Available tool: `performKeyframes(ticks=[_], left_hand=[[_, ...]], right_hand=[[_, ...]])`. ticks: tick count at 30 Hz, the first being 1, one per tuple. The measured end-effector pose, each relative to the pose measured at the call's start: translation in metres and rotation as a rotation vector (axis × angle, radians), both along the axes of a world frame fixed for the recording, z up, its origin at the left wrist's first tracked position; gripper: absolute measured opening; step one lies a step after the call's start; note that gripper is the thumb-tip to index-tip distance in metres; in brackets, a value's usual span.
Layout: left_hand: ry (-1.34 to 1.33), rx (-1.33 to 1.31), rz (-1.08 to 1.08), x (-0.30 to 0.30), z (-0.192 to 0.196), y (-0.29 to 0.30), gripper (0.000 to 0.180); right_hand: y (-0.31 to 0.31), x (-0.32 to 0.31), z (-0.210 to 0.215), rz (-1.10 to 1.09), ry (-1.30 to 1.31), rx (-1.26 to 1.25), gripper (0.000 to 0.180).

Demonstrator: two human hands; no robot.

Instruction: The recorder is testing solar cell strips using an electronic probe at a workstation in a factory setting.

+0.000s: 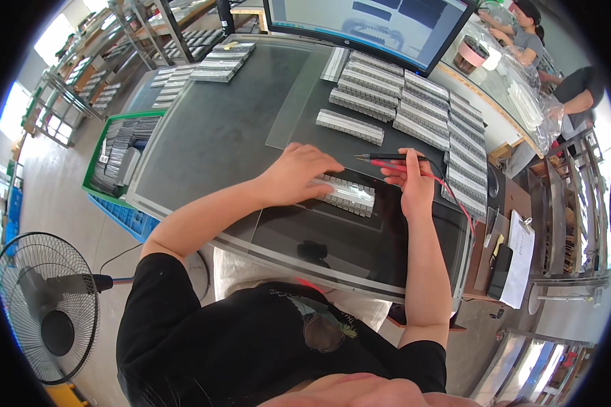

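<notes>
A short strip (349, 195) with dark segmented long edges and a shiny clear middle lies on the dark glass-like tabletop in front of me. My left hand (295, 175) reaches in from the left, thumb and fingers around the strip's left end, hiding that end. In my right hand (414, 182), just beyond the strip's right end, are two pen-like test probes, a black probe (387, 157) and a red probe (390, 165). Their tips point left, raised above the strip and apart from it. A red lead (458, 203) runs from the right hand down the table's right side.
Stacked strips (424, 108) fill the table's back right, with a single strip (349, 127) before them. A monitor (380, 27) stands behind. More strips (223, 61) lie back left. A green crate (115, 152) and a fan (47, 308) stand left. Another person (523, 41) sits far right.
</notes>
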State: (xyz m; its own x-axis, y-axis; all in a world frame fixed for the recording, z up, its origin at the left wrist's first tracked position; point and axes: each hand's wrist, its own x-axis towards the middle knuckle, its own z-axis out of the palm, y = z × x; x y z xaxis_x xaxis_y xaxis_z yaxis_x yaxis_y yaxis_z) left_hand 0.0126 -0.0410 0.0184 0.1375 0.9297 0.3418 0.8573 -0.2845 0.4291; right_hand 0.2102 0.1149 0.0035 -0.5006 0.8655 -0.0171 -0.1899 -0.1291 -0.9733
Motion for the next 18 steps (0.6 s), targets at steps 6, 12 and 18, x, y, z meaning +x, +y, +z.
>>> performKeyframes(ticks=[6, 12, 18], left_hand=[[0.108, 0.045, 0.214, -0.029, -0.009, 0.06, 0.038], [0.146, 0.047, 0.228, -0.049, -0.018, 0.091, 0.04], [0.174, 0.214, 0.14, -0.039, -0.012, 0.075, 0.038]], right_hand=[[0.0, -0.004, 0.002, -0.006, -0.009, 0.002, 0.032], [-0.002, -0.004, 0.004, -0.009, -0.008, 0.001, 0.031], [0.001, 0.0, 0.005, -0.041, 0.011, 0.003, 0.031]])
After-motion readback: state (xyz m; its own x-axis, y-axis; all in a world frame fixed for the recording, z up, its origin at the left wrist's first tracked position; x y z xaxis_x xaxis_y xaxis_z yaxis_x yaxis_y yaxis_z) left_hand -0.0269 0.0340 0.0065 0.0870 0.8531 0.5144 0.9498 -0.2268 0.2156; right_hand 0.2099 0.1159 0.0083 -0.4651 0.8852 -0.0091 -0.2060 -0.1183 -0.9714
